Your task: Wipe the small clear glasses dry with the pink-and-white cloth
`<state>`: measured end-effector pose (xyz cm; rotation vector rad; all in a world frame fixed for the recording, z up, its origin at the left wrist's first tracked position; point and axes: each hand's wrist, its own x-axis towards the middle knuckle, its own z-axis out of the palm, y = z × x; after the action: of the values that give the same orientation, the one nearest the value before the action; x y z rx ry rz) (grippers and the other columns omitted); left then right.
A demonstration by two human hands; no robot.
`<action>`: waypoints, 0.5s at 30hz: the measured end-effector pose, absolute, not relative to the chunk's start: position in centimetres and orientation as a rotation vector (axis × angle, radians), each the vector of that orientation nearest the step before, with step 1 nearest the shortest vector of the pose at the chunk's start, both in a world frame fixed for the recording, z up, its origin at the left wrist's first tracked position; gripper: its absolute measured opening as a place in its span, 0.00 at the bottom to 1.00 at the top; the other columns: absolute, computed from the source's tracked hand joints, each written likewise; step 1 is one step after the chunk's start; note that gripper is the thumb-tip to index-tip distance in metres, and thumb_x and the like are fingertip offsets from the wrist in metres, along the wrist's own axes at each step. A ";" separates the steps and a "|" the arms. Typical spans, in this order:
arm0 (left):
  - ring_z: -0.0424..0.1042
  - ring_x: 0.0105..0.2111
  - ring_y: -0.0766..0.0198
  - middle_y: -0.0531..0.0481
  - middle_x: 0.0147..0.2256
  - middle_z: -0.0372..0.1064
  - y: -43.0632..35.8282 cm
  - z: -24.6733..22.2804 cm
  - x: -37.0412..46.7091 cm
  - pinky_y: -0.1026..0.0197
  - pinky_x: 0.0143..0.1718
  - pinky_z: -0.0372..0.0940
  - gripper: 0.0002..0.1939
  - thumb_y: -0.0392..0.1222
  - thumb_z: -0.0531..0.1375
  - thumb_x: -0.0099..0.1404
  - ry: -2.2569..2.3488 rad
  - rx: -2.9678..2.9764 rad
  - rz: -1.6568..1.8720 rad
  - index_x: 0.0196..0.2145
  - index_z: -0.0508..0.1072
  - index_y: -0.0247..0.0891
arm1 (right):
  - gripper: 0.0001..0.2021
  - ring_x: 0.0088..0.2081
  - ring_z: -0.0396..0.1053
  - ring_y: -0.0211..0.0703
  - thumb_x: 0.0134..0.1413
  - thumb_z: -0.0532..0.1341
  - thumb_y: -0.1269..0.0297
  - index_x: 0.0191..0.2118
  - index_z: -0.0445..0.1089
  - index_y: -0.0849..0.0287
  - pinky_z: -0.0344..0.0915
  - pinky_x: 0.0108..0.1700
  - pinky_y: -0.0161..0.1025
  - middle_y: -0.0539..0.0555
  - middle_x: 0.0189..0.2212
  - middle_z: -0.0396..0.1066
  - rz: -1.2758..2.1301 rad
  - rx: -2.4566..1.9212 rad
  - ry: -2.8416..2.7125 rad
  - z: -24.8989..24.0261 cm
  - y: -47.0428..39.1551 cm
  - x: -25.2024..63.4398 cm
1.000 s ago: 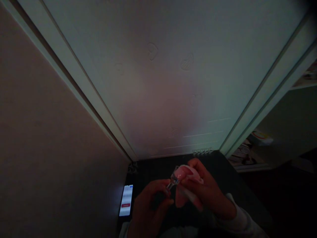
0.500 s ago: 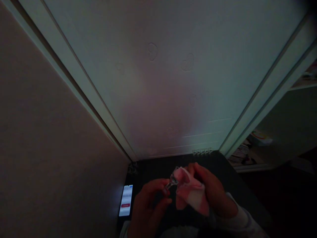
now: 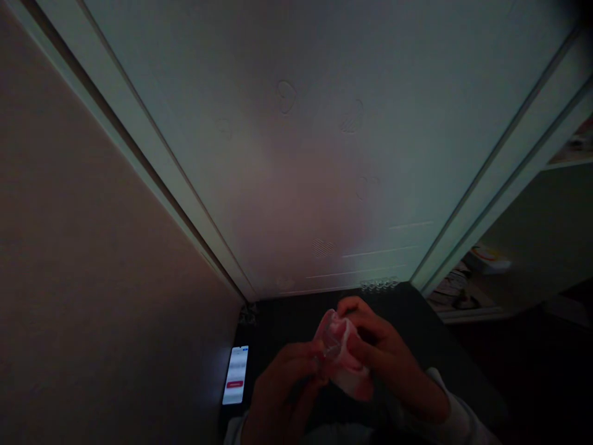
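In the dim light, my left hand (image 3: 283,382) pinches a small clear piece with a thin stem (image 3: 330,343), which looks like glass. My right hand (image 3: 386,351) grips a pink and white cloth (image 3: 353,378) that is folded around the upper part of the piece. Both hands are close together above the dark tabletop (image 3: 287,315). The cloth and fingers hide much of the clear piece, so its exact kind is not plain.
A lit phone (image 3: 235,375) lies at the left by the wall. Several small clear pieces (image 3: 380,284) stand in a row at the back edge, and more clear pieces (image 3: 248,313) are in the back left corner. Shelves with books (image 3: 488,259) are at right.
My right hand has brought the cloth left and wrapped it about the clear piece, which showed more openly before. My left hand has shifted slightly toward the cloth.
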<state>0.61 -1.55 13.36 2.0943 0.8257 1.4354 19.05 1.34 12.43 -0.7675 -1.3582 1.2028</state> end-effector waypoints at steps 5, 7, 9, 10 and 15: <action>0.74 0.42 0.63 0.47 0.44 0.74 -1.5 13.3 0.2 0.65 0.40 0.71 0.22 0.25 0.59 0.59 0.822 2.171 1.364 0.47 0.67 0.46 | 0.18 0.31 0.64 0.41 0.50 0.60 0.46 0.32 0.73 0.58 0.62 0.32 0.36 0.52 0.30 0.66 1.382 -0.752 -1.411 12.7 1.2 19.2; 0.74 0.42 0.62 0.46 0.44 0.74 -1.6 13.5 0.1 0.64 0.41 0.71 0.22 0.25 0.59 0.59 0.824 2.198 1.328 0.47 0.68 0.47 | 0.18 0.27 0.61 0.38 0.50 0.60 0.47 0.31 0.72 0.59 0.60 0.29 0.34 0.50 0.25 0.65 1.438 -0.797 -1.401 12.5 1.2 19.2; 0.74 0.42 0.61 0.45 0.44 0.74 -1.7 13.7 0.1 0.64 0.41 0.71 0.22 0.26 0.59 0.59 0.813 2.222 1.323 0.48 0.68 0.47 | 0.17 0.26 0.61 0.38 0.49 0.61 0.48 0.29 0.72 0.59 0.59 0.28 0.34 0.49 0.24 0.66 1.429 -0.836 -1.398 12.4 1.1 19.2; 0.74 0.41 0.61 0.45 0.43 0.74 -1.7 13.7 0.1 0.64 0.40 0.71 0.22 0.26 0.59 0.59 0.810 2.226 1.326 0.48 0.68 0.47 | 0.17 0.26 0.61 0.38 0.49 0.61 0.49 0.29 0.72 0.59 0.59 0.28 0.35 0.50 0.24 0.67 1.411 -0.845 -1.401 12.4 1.1 19.3; 0.75 0.39 0.62 0.47 0.42 0.75 -1.9 13.7 0.1 0.65 0.38 0.71 0.20 0.27 0.59 0.59 0.843 2.139 1.345 0.45 0.70 0.48 | 0.14 0.24 0.61 0.38 0.48 0.62 0.53 0.25 0.71 0.60 0.58 0.25 0.34 0.49 0.22 0.67 1.320 -0.882 -1.415 12.5 0.8 19.2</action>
<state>0.13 -1.92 13.72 2.1387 0.8432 1.3449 19.20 0.78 12.52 -0.8818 -1.4147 1.3200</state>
